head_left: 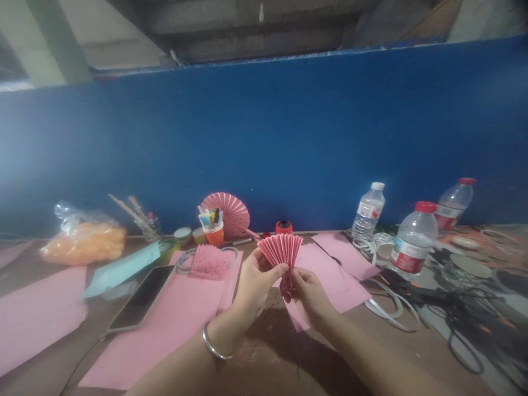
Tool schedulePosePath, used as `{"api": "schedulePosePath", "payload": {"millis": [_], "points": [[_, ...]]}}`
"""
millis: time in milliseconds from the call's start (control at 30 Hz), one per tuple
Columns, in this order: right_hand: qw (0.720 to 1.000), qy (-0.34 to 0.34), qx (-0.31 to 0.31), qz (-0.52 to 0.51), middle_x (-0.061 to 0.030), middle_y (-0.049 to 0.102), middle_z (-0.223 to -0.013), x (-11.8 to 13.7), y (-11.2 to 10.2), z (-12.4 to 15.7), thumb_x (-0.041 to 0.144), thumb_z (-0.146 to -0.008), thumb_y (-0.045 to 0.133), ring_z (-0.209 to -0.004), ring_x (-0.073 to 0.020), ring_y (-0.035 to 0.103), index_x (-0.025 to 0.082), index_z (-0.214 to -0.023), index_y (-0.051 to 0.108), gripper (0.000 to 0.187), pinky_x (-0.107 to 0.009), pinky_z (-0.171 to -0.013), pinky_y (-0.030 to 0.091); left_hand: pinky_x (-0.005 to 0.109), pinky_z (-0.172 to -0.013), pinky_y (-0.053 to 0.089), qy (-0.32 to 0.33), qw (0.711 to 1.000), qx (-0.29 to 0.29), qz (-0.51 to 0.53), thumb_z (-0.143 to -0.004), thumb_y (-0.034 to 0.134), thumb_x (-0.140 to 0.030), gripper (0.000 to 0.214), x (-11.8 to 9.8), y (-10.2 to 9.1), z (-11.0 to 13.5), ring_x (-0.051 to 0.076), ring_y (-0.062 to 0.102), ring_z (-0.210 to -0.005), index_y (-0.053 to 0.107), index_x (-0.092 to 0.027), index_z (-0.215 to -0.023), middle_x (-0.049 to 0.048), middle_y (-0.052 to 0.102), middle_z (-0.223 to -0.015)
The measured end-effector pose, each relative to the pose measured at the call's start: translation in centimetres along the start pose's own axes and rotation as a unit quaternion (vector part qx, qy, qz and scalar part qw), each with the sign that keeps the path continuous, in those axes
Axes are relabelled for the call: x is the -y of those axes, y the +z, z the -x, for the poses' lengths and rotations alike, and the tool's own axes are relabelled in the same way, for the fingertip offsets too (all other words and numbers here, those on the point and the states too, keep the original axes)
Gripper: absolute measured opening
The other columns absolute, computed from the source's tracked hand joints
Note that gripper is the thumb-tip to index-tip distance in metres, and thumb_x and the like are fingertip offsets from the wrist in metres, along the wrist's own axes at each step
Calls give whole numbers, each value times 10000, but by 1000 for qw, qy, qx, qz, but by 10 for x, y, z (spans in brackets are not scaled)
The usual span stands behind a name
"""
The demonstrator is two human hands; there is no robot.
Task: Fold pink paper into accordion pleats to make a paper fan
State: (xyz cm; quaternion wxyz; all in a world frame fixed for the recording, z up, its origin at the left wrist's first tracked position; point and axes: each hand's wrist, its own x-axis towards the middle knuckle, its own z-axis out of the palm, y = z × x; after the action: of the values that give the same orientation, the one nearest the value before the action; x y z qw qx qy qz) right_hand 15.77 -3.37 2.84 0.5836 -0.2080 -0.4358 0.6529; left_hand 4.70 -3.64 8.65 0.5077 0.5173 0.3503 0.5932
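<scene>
Between my two hands a pink pleated paper fan (281,251) stands upright, its folds spread at the top and gathered at the bottom. My left hand (256,280) is closed on its left side, thumb across the pleats. Lower down, my right hand (306,290) pinches the gathered end from the right. A larger round pink fan (226,209) leans against the blue wall behind. Pink paper sheets (165,324) lie to the left of my hands, and another pink sheet (330,280) lies to the right.
A phone (142,300), a clear ring with dotted pink paper (209,262) and a cup of pens (213,231) are on the left. A bag of orange stuff (84,242) sits farther left. Bottles (414,242) and tangled cables (457,313) crowd the right. A blue wall (264,132) closes the back.
</scene>
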Motion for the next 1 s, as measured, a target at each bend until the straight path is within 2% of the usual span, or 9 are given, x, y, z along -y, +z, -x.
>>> {"api": "schedulePosePath", "payload": {"millis": [233,400,500,700,1000], "points": [[1000,4,-8,-3,33,445,-490,1,3,1,471,-733,581,-434,-76,388,150,-536,478,390,-206,-411,258,245,-668,473,-18,1000,1,-9,-625,669,-137,301,1,-1,0,169,618,-768,589,-129,-915,76,666,-862],[999,18,-23,-32,48,420,-481,1,4,0,504,-665,635,-401,-60,370,148,-528,469,415,-199,-393,225,246,-687,471,-19,1000,0,-9,-620,677,-151,329,1,-2,-1,166,617,-777,597,-127,-938,80,671,-868],[998,36,-20,-42,52,405,-467,2,4,0,491,-670,639,-397,-59,385,141,-546,493,398,-191,-385,214,241,-662,474,-25,1000,-2,-13,-610,684,-160,348,0,-1,-1,162,619,-752,600,-129,-946,77,674,-855],[998,52,-20,-16,23,493,-522,2,0,1,497,-680,627,-399,-71,450,136,-584,524,387,-189,-380,249,215,-531,465,-45,999,-4,-15,-579,701,-175,330,-1,-1,0,151,614,-649,607,-130,-892,65,672,-813],[998,49,-19,-27,30,456,-489,6,5,1,465,-699,624,-408,-63,411,134,-543,509,384,-196,-399,276,222,-495,483,-43,999,-7,-21,-607,681,-174,310,2,0,0,162,616,-638,589,-130,-900,54,666,-775]]}}
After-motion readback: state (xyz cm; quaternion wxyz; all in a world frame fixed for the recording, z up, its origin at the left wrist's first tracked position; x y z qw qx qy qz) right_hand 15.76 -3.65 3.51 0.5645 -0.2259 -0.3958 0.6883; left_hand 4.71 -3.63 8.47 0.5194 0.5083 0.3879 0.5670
